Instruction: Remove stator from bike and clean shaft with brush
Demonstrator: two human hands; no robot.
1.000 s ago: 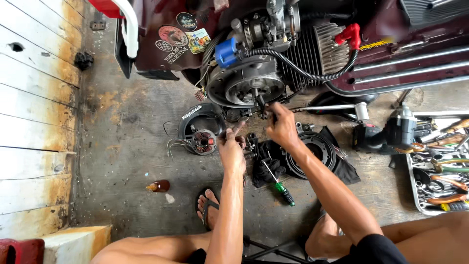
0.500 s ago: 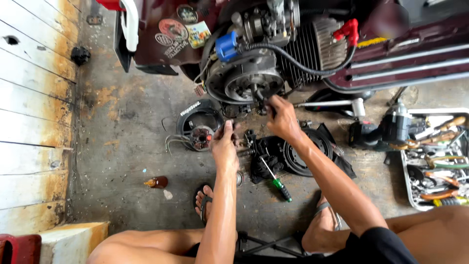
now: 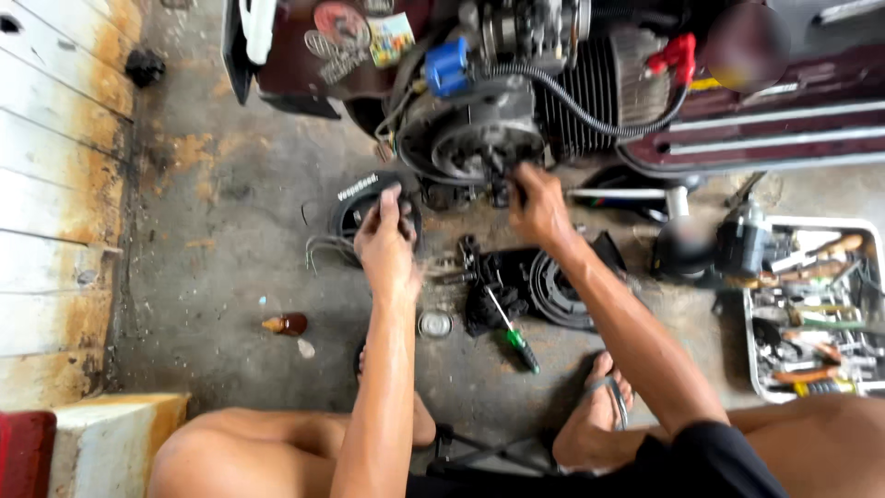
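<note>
- Engine: a grimy scooter motor, dark metal, set low on the maroon body above the concrete floor; round grey flywheel housing at its front face, ribbed cylinder fins to the right of that, a blue cap at upper left and a red cap at upper right, a black hose looping across the fins.
- Right hand: at the lower edge of the engine's round housing, fingers curled and pressed against a small dark part there — what they pinch cannot be told.
- Left hand: below and left of the engine, over a round black cover lying on the floor; fingers drawn together at the cover's rim — whether they grip it cannot be told.
- Black parts: heap of dark pieces and a ribbed disc on the floor directly below the engine.
- Screwdriver: green handle, lying just under that heap.
- Small metal cap: round, below the engine, beside the left forearm.
- Brown bottle: lying on its side, well left of the engine.
- Tool tray: white, crowded with hand tools, lower right of the engine.
</note>
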